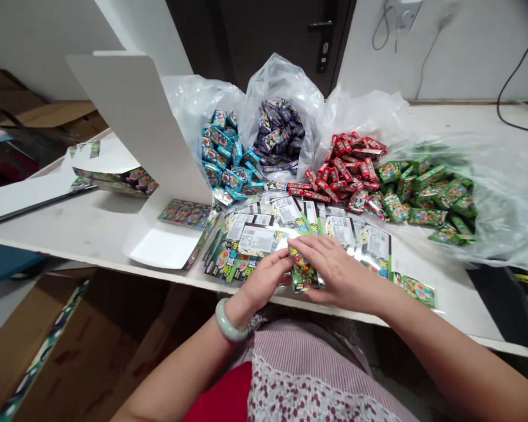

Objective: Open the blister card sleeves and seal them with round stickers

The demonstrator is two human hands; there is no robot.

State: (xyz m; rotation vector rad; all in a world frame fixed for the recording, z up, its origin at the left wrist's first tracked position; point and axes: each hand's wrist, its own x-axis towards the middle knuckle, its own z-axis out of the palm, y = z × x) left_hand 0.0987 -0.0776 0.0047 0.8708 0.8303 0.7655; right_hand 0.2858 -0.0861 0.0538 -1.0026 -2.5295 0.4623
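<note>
Near the table's front edge, my left hand (264, 280) and my right hand (337, 271) close from both sides on a small green printed packet (303, 274). The left fingers grip its left side, while the right hand lies over its top and right side, hiding part of it. Whether it is one packet or a small stack, I cannot tell. Beneath and around my hands lie several flat printed sleeves (255, 239) with black, green and grey panels, overlapping one another. Another green printed piece (416, 290) lies to the right of my right forearm.
Clear plastic bags spill blue packs (222, 155), purple packs (279, 132), red packs (345, 167) and green packs (426, 187) along the back. An open white carton (162, 246) with a raised flap stands left. Cardboard boxes (92, 328) sit below; a black object (506, 299) is at right.
</note>
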